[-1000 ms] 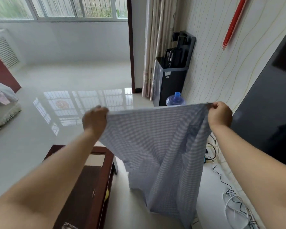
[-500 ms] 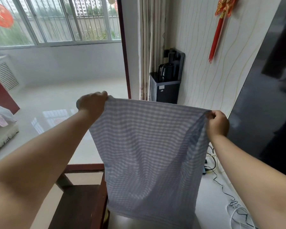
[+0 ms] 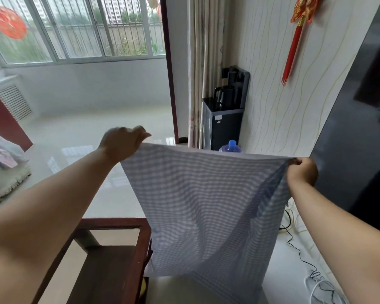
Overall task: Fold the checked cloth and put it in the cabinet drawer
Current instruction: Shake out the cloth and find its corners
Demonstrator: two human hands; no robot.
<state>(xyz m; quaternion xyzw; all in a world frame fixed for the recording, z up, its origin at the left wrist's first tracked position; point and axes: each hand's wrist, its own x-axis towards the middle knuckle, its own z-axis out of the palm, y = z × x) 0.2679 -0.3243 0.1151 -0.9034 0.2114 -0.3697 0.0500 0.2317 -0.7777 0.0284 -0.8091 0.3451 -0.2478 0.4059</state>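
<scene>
The blue-and-white checked cloth [image 3: 202,207] hangs spread out in front of me, held up by its two top corners. My left hand [image 3: 122,142] pinches the top left corner, raised a little higher than the other side. My right hand [image 3: 303,171] grips the top right corner, where the fabric bunches into a fold. The cloth's lower edge hangs beside the dark red wooden table [image 3: 110,270]. No cabinet drawer shows in this view.
A black water dispenser with a kettle [image 3: 225,119] stands against the wallpapered wall, a blue bottle [image 3: 230,147] at its foot. Cables [image 3: 303,255] lie on the floor at right. A dark panel [image 3: 355,132] fills the right side. Glossy tiled floor stretches to the windows.
My view tilted up over the two steps. Both hands kept hold of the corners while the cloth was lifted and spread wider; my left hand now sits higher than my right.
</scene>
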